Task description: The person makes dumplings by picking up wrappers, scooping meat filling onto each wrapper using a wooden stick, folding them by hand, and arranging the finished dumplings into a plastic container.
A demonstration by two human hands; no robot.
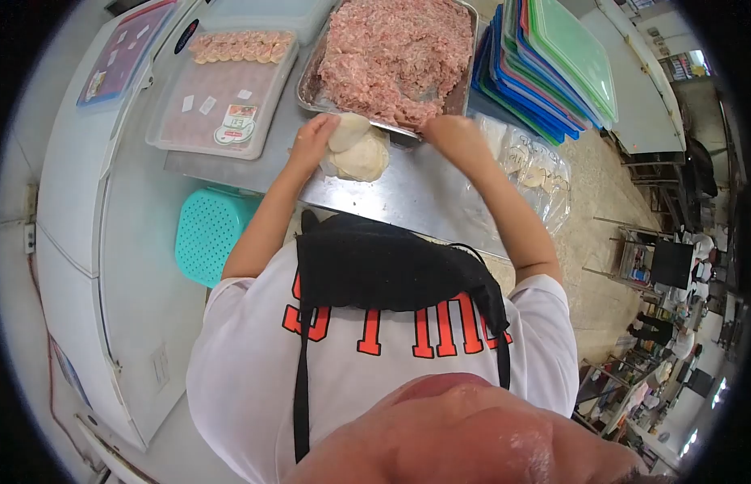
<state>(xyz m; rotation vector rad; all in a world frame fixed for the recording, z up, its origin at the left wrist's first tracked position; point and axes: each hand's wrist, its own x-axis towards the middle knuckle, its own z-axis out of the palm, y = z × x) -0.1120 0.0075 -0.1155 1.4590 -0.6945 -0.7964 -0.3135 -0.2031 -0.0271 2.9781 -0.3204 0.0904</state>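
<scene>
My left hand (314,139) pinches the edge of a round, pale dough wrapper (349,131), lifted over a stack of similar wrappers (364,160) on the steel table. Behind them a metal tray (307,89) holds a large mass of pink ground meat (395,52). At the tray's near right edge is my right hand (445,135), its fingers closed together by the meat; whether they hold anything is too small to tell.
A lidded plastic box (222,97) with a row of filled dumplings stands left of the tray. Colored lids (553,64) are piled at the right, near plastic bags of wrappers (537,173). A turquoise basket (210,236) sits below the table's left edge (206,168).
</scene>
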